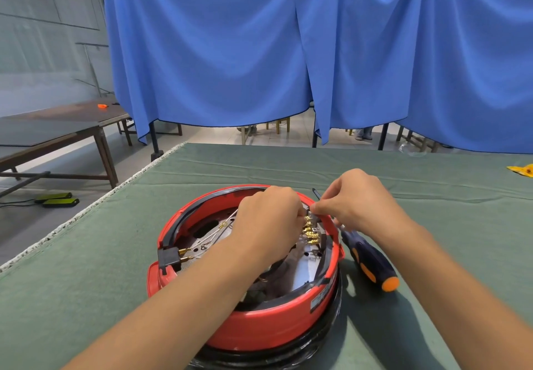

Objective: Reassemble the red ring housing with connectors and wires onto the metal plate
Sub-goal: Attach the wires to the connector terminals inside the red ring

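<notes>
Both hands work at the far right inner rim of the red ring housing [259, 326], close enough together to share one small job. The right hand [360, 205] pinches a small grey connector block [313, 217] between thumb and forefinger, seemingly to steady it against the rim. The left hand [268, 219] curls down over the row of brass terminals [310, 232] just beside it; its fingertips are hidden, so I cannot tell whether it grips a wire or only presses on one. White wires [213, 235] run from there across the metal plate [302, 268] inside the ring, toward a black plug socket [170, 257] on the left rim with two more brass pins. The housing sits on the green-covered desk [86, 283] directly before the person, atop a black base. A screwdriver [369, 260] lies just beside the housing on the right, probably kept within reach for fastening. A blue curtain [259, 52] hangs behind the desk.
</notes>
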Action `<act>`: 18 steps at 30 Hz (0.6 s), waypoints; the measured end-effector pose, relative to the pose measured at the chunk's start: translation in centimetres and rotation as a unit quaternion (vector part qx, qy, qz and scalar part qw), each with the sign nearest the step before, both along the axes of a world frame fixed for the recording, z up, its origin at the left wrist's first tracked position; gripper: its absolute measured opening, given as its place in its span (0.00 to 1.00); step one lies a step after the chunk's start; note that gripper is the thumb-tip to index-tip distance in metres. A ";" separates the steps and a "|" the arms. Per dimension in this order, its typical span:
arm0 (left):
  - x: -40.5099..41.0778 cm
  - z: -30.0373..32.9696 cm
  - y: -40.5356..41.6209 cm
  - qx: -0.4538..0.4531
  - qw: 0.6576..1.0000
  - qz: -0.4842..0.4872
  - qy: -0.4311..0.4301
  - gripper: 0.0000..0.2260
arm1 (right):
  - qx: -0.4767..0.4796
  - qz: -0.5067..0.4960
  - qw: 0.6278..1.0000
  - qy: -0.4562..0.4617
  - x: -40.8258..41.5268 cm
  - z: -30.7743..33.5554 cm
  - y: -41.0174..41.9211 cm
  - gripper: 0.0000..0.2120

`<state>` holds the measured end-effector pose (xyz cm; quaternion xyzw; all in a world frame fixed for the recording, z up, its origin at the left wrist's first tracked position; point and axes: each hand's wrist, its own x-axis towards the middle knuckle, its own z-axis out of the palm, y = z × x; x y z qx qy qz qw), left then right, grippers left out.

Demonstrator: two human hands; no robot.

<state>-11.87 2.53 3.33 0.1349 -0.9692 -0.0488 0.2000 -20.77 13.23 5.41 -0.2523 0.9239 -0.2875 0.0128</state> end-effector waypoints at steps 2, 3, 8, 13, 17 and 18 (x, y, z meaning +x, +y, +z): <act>-0.1 0.1 0.1 -0.013 1.000 0.001 -0.001 0.09 | 0.001 -0.014 1.000 0.018 0.3 0.0 -0.1 0.06; -0.2 0.2 0.2 -0.022 1.000 0.001 -0.004 0.09 | -0.001 -0.018 1.000 0.024 0.5 0.0 0.0 0.06; -0.4 0.4 0.6 -0.042 0.999 -0.009 -0.011 0.07 | 0.001 -0.037 0.997 0.067 1.2 0.2 0.0 0.11; -0.4 0.2 0.4 -0.029 1.000 -0.008 0.007 0.09 | 0.011 -0.034 0.994 0.106 1.3 0.0 -0.2 0.08; 0.1 0.2 0.2 0.020 0.999 -0.006 0.024 0.10 | 0.003 -0.023 0.994 0.105 1.3 -0.3 -0.2 0.03; 0.4 0.3 0.0 0.043 0.998 -0.002 0.042 0.10 | 0.003 -0.022 0.996 0.090 1.2 -0.4 -0.2 0.03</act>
